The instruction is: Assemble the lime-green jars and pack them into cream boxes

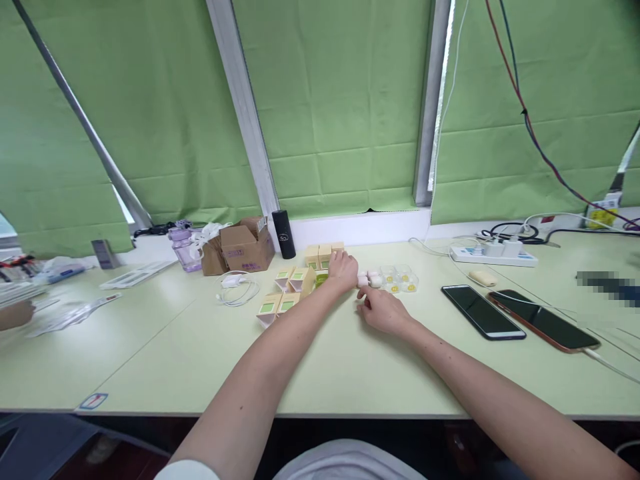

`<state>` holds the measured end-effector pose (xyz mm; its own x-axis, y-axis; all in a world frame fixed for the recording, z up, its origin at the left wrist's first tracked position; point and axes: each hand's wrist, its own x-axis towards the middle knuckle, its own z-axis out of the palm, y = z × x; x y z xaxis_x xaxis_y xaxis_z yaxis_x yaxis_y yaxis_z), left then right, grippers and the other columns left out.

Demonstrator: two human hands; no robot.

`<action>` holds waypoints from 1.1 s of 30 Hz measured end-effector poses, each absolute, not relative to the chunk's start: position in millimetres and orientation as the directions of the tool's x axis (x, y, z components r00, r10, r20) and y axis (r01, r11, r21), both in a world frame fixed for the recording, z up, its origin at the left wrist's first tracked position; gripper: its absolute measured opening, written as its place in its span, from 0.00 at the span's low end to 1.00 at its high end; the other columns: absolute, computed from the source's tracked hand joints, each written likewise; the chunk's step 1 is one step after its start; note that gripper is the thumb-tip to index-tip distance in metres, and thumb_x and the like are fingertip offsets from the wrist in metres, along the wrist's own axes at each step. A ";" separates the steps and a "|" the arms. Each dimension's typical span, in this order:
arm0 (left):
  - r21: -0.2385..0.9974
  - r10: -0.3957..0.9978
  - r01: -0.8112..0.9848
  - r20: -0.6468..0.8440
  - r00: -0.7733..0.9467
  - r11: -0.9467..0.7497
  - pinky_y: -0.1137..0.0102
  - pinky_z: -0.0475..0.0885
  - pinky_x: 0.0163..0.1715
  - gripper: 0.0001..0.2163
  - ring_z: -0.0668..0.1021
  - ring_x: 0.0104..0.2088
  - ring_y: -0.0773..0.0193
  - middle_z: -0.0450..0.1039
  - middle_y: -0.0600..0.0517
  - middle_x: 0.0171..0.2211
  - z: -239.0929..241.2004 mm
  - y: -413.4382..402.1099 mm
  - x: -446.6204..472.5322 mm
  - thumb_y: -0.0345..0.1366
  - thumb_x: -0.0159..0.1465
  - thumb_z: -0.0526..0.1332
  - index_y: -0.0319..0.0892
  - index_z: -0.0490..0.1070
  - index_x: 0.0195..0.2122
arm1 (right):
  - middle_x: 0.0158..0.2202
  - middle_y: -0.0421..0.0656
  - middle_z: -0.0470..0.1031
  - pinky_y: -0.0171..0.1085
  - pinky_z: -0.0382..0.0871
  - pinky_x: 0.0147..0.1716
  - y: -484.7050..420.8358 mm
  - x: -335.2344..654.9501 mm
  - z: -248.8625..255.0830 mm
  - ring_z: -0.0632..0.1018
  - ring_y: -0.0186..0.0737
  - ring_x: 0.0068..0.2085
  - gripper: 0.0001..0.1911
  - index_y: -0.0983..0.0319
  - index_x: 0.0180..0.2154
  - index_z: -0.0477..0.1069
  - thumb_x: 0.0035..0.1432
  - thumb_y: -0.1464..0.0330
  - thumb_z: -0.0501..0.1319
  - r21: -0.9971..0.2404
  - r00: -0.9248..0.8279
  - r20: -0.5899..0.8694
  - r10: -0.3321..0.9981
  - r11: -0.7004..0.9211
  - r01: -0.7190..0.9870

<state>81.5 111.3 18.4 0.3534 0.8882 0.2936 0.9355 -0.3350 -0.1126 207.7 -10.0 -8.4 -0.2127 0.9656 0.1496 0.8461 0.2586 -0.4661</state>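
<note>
My left hand reaches far over the pale green table, fingers curled over a small cream and green box that it mostly hides. My right hand rests just in front, thumb and fingers pinched at a small white piece. Several cream boxes with green labels lie to the left of my left hand. More cream boxes stand behind it. A clear tray with small yellow and white items lies right of both hands.
A brown cardboard box, black cylinder and purple bottle stand at the back. A white cable lies left. Two phones and a power strip lie right. Another person's hand shows at the far left.
</note>
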 end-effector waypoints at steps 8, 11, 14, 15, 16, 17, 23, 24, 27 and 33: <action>-0.053 0.947 0.971 0.214 0.238 -0.232 0.59 0.67 0.57 0.42 0.73 0.58 0.44 0.70 0.34 0.60 18.5 102.0 93.7 0.38 0.39 0.79 0.36 0.70 0.57 | 0.44 0.45 0.83 0.38 0.56 0.33 -9.6 206.9 -9.6 0.80 0.45 0.45 0.13 0.58 0.51 0.71 0.65 0.67 0.61 -0.433 -0.236 0.166 0.958 0.285 0.855; 0.011 0.958 0.979 0.206 0.198 -0.205 0.60 0.68 0.58 0.37 0.73 0.61 0.45 0.68 0.34 0.62 19.7 103.7 95.5 0.36 0.47 0.75 0.36 0.68 0.60 | 0.44 0.45 0.82 0.38 0.55 0.32 -9.5 206.8 -9.7 0.79 0.45 0.44 0.13 0.58 0.51 0.71 0.66 0.67 0.61 -0.432 -0.234 0.162 0.959 0.282 0.856; 0.046 0.962 0.980 0.203 0.181 -0.194 0.60 0.69 0.59 0.32 0.73 0.62 0.45 0.68 0.32 0.62 21.0 108.4 96.4 0.35 0.54 0.69 0.34 0.67 0.61 | 0.45 0.45 0.82 0.38 0.54 0.32 -8.9 206.5 -9.4 0.79 0.45 0.44 0.13 0.58 0.52 0.70 0.66 0.67 0.61 -0.432 -0.231 0.144 0.962 0.271 0.860; 0.058 0.964 0.980 0.201 0.176 -0.191 0.60 0.69 0.59 0.32 0.73 0.63 0.45 0.67 0.32 0.63 21.4 110.3 96.5 0.35 0.56 0.68 0.34 0.66 0.62 | 0.45 0.45 0.82 0.38 0.54 0.32 -8.6 206.5 -9.4 0.79 0.45 0.44 0.13 0.58 0.52 0.70 0.66 0.67 0.61 -0.433 -0.231 0.142 0.963 0.270 0.860; 0.069 0.965 0.980 0.198 0.171 -0.187 0.60 0.69 0.59 0.31 0.72 0.63 0.44 0.67 0.31 0.63 21.9 112.3 96.6 0.35 0.57 0.67 0.34 0.66 0.62 | 0.44 0.45 0.82 0.38 0.53 0.32 -8.1 206.5 -9.5 0.79 0.45 0.44 0.14 0.58 0.52 0.70 0.65 0.67 0.61 -0.434 -0.232 0.141 0.963 0.270 0.859; 0.079 0.967 0.980 0.196 0.166 -0.184 0.59 0.69 0.59 0.31 0.72 0.63 0.44 0.67 0.31 0.63 22.2 114.5 96.6 0.35 0.58 0.66 0.33 0.66 0.62 | 0.44 0.45 0.82 0.38 0.53 0.32 -7.6 206.5 -9.7 0.79 0.45 0.44 0.14 0.58 0.52 0.70 0.65 0.67 0.61 -0.435 -0.233 0.140 0.963 0.271 0.859; 0.137 0.977 0.978 0.165 0.134 -0.157 0.59 0.69 0.60 0.33 0.72 0.64 0.43 0.65 0.31 0.66 23.2 127.1 96.4 0.37 0.58 0.66 0.35 0.65 0.65 | 0.43 0.44 0.82 0.38 0.53 0.31 -5.6 206.7 -10.8 0.79 0.45 0.44 0.13 0.57 0.52 0.69 0.66 0.66 0.61 -0.439 -0.230 0.125 0.965 0.262 0.860; 0.145 0.978 0.978 0.161 0.129 -0.153 0.58 0.69 0.60 0.33 0.72 0.64 0.43 0.65 0.31 0.66 23.2 128.8 96.4 0.37 0.58 0.66 0.35 0.65 0.65 | 0.43 0.44 0.82 0.38 0.53 0.31 -5.6 206.8 -10.8 0.79 0.45 0.44 0.13 0.57 0.52 0.69 0.66 0.66 0.61 -0.439 -0.232 0.126 0.965 0.264 0.859; 0.163 0.981 0.976 0.154 0.121 -0.146 0.57 0.69 0.61 0.34 0.72 0.65 0.42 0.63 0.29 0.67 23.7 132.2 96.4 0.37 0.57 0.65 0.33 0.64 0.66 | 0.44 0.44 0.82 0.38 0.53 0.31 -6.1 207.2 -10.5 0.79 0.45 0.45 0.13 0.57 0.52 0.69 0.66 0.66 0.61 -0.439 -0.231 0.129 0.964 0.264 0.859; 0.188 0.983 0.973 0.147 0.108 -0.135 0.56 0.68 0.62 0.35 0.71 0.66 0.40 0.61 0.29 0.68 25.3 133.0 97.3 0.36 0.57 0.65 0.32 0.63 0.66 | 0.45 0.44 0.82 0.37 0.54 0.31 -6.8 207.8 -10.0 0.79 0.44 0.44 0.13 0.56 0.53 0.69 0.66 0.66 0.61 -0.443 -0.230 0.116 0.966 0.257 0.859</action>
<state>97.3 133.0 25.3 0.1078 0.9832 0.1473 0.9728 -0.1349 0.1881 207.8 -6.8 -10.0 -0.2296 0.9663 0.1162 0.8587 0.2573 -0.4431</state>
